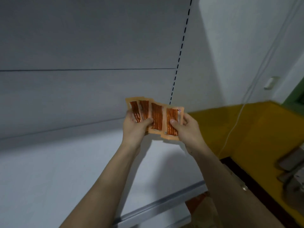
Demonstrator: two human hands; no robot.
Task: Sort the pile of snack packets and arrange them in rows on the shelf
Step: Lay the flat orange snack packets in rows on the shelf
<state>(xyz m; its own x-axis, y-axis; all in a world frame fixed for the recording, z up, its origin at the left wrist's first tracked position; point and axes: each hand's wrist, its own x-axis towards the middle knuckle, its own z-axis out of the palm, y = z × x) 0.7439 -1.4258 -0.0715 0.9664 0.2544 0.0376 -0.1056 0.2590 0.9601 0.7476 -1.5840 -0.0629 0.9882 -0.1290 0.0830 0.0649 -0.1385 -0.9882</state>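
Several orange snack packets [157,116], each with a clear window showing reddish sticks, are fanned out in the air above the white shelf board [65,170]. My left hand [135,129] grips the left packets with the thumb over their front. My right hand [185,129] pinches the rightmost packet [171,124], thumb on its front. The packets overlap one another and stand roughly upright.
The shelf has a white back panel [82,46], a slotted upright [181,46] at its right and a metal front rail [164,206]. To the right lie a yellow floor [246,129], a white cable [233,127], grey sandals [289,162] and something orange [199,201] below the shelf.
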